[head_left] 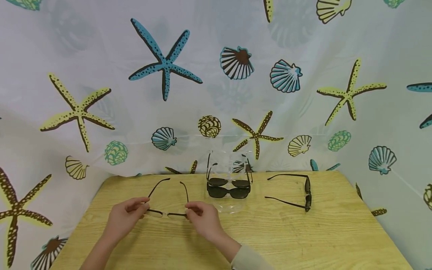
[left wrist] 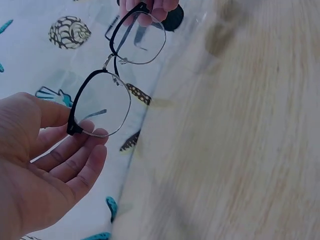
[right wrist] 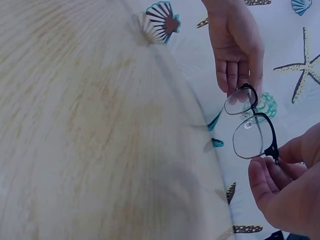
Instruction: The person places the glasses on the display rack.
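Observation:
A pair of clear eyeglasses (head_left: 165,214) with black upper rims and thin metal lower rims is held between both hands, its temples spread and pointing away toward the back. My left hand (head_left: 126,217) pinches it at the left hinge corner, thumb and fingers round the frame end. At the opposite hinge, my right hand (head_left: 204,220) grips the frame between thumb and curled fingers. In the left wrist view the eyeglasses (left wrist: 102,102) show their black brow line and silver bridge. The right wrist view shows both lenses of the eyeglasses (right wrist: 248,136) tilted between the hands.
A clear display stand (head_left: 230,208) at the back middle bears two pairs of dark sunglasses (head_left: 228,192), one above the other. Right of it, another pair of sunglasses (head_left: 308,195) lies with temples unfolded on the wooden table (head_left: 303,240). A shell-and-starfish patterned curtain (head_left: 202,97) surrounds the table.

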Motion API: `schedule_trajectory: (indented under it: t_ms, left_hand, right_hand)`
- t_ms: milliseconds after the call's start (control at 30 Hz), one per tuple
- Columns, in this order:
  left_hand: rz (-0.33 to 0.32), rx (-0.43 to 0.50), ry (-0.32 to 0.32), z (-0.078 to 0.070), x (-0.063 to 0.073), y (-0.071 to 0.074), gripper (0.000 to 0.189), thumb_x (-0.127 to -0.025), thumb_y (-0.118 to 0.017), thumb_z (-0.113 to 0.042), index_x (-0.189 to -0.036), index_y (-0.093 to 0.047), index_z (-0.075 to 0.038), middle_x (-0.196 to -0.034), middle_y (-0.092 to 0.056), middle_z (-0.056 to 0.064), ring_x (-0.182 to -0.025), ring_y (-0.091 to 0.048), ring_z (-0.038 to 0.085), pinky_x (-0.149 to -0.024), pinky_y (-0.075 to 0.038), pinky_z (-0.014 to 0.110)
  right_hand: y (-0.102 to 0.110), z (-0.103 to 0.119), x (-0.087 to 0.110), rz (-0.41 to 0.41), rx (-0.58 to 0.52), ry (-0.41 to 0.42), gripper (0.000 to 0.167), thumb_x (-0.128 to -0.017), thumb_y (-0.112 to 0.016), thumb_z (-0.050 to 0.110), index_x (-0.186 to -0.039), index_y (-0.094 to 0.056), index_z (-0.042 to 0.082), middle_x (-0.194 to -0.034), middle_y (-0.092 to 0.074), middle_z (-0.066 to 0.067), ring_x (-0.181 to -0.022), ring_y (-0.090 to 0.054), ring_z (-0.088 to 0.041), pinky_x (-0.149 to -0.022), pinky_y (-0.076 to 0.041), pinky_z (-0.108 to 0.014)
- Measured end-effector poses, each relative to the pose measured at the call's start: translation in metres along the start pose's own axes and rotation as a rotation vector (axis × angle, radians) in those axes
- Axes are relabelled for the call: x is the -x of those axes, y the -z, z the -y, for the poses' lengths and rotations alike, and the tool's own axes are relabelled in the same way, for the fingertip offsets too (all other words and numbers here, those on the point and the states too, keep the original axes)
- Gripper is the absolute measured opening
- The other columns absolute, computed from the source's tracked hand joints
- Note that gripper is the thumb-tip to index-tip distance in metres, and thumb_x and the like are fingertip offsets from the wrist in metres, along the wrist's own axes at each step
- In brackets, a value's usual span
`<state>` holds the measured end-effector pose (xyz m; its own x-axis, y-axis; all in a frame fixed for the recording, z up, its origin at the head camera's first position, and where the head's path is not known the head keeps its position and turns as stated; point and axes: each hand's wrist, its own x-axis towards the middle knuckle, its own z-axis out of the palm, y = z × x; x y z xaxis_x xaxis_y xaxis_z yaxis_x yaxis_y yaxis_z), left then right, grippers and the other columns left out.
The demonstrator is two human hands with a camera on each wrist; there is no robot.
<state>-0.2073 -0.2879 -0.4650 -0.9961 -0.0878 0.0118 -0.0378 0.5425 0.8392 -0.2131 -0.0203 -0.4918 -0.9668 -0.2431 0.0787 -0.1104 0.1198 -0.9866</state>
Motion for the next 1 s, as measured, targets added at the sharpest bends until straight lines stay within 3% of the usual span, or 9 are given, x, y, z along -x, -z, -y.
schedule_trajectory:
  t_ms: [100, 367, 667, 800, 1000]
  left_hand:
    - [0.004, 0.043, -0.02, -0.007, 0.003, 0.0, 0.039, -0.105, -0.069, -0.026, -0.135, -0.071, -0.002, -0.113, -0.08, 0.015, -0.086, -0.074, 0.002, -0.076, -0.062, 0.024]
    - [0.003, 0.146, -0.109, -0.026, 0.013, -0.004, 0.036, -0.106, -0.066, -0.021, -0.133, -0.071, 0.002, -0.107, -0.082, 0.009, -0.088, -0.074, -0.001, -0.077, -0.063, 0.024]
    - [0.021, 0.161, -0.126, -0.052, 0.023, -0.011, 0.035, -0.106, -0.066, -0.021, -0.134, -0.072, -0.001, -0.111, -0.081, 0.013, -0.089, -0.076, 0.002, -0.076, -0.062, 0.023]
    - [0.029, 0.164, -0.162, -0.061, 0.026, -0.017, 0.035, -0.105, -0.067, -0.022, -0.133, -0.072, -0.001, -0.111, -0.081, 0.014, -0.086, -0.075, 0.001, -0.074, -0.062, 0.023]
    - [0.032, 0.166, -0.207, -0.074, 0.03, -0.026, 0.034, -0.105, -0.068, -0.024, -0.132, -0.073, -0.004, -0.109, -0.082, 0.008, -0.086, -0.076, 0.001, -0.075, -0.062, 0.024]
  right_hand:
    - [0.007, 0.011, 0.006, -0.003, -0.022, -0.002, 0.021, -0.104, -0.067, 0.014, -0.121, -0.078, 0.007, -0.106, -0.077, -0.012, -0.089, -0.074, -0.026, -0.071, -0.057, -0.021]
    - [0.027, 0.029, 0.017, -0.012, -0.028, 0.053, 0.023, -0.104, -0.067, 0.014, -0.123, -0.077, 0.006, -0.108, -0.077, -0.017, -0.085, -0.072, -0.017, -0.071, -0.057, -0.02]
    - [0.052, 0.044, 0.026, -0.024, -0.045, 0.074, 0.026, -0.105, -0.067, 0.015, -0.126, -0.075, 0.003, -0.115, -0.076, -0.022, -0.091, -0.073, -0.019, -0.076, -0.058, -0.022]
    - [0.062, 0.045, 0.032, -0.036, -0.059, 0.055, 0.028, -0.104, -0.068, 0.017, -0.128, -0.074, 0.002, -0.118, -0.075, -0.02, -0.094, -0.073, -0.013, -0.082, -0.062, -0.027]
    - [0.073, 0.049, 0.042, -0.079, -0.082, 0.039, 0.027, -0.103, -0.07, 0.017, -0.126, -0.075, 0.004, -0.116, -0.076, -0.017, -0.096, -0.074, -0.018, -0.086, -0.062, -0.031]
